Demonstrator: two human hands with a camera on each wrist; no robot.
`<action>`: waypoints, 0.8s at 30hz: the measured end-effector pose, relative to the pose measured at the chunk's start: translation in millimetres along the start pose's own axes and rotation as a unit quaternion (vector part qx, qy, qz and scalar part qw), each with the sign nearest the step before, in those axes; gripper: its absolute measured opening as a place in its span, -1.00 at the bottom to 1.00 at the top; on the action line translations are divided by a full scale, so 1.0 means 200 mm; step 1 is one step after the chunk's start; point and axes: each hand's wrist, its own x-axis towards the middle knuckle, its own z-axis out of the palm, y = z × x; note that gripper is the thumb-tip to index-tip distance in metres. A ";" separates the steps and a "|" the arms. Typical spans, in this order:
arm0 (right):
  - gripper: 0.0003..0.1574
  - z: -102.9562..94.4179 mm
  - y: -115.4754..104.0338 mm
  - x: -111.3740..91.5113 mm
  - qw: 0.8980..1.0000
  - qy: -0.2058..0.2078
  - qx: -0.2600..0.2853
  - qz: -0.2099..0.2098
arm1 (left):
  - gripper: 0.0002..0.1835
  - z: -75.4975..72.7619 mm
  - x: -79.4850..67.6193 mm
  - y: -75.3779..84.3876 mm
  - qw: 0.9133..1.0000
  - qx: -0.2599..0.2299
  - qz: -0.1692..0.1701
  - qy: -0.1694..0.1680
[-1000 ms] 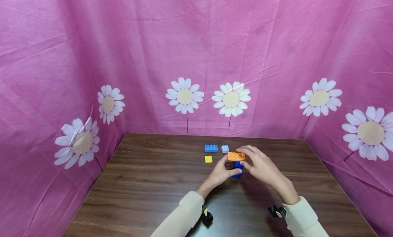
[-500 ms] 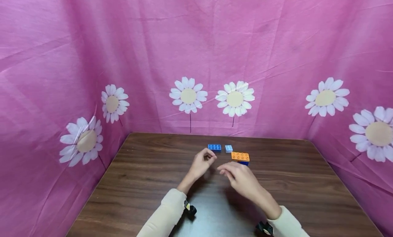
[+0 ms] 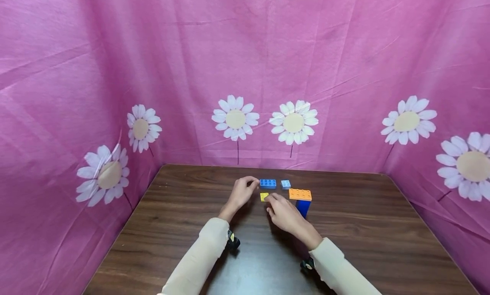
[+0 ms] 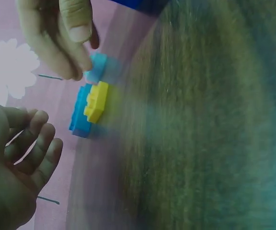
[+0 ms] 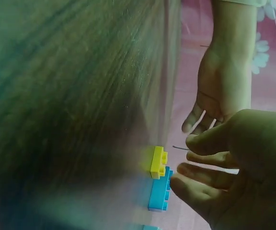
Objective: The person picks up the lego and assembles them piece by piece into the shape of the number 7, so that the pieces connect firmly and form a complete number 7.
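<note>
My left hand (image 3: 242, 192) hovers just left of a blue toy brick (image 3: 268, 183), its fingers loosely bent with nothing in them. A small yellow brick (image 3: 263, 197) lies in front of the blue one. My right hand (image 3: 285, 212) reaches over beside the yellow brick, fingertips overlapping its right edge in the head view. In the right wrist view, the right hand's fingers (image 5: 193, 187) are spread and apart from the yellow brick (image 5: 157, 163). Right of that hand stands an orange brick (image 3: 300, 194) on top of a dark blue upright piece (image 3: 303, 208), its lower part partly hidden.
A small light blue brick (image 3: 286, 184) lies between the blue brick and the orange one. The brown wooden table (image 3: 168, 227) ends at the back against a pink cloth (image 3: 191, 74) with daisies. Black wrist cameras sit below both sleeves.
Both hands have let go of the orange and dark blue stack, which now stands alone. They have moved left, the left hand beside the blue brick, the right hand to the yellow one.
</note>
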 end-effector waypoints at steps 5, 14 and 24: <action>-0.48 0.03 0.01 0.05 0.999 -0.040 -0.013 0.011 | -0.73 0.04 0.05 0.00 0.995 0.079 0.033 -0.052; -0.50 0.06 0.03 0.05 0.999 -0.049 -0.021 0.000 | -0.67 0.10 0.06 0.01 0.959 0.214 0.070 -0.172; -0.71 0.04 0.05 0.04 0.999 -0.041 -0.005 -0.007 | -0.90 0.09 0.01 -0.03 0.968 0.209 0.053 -0.128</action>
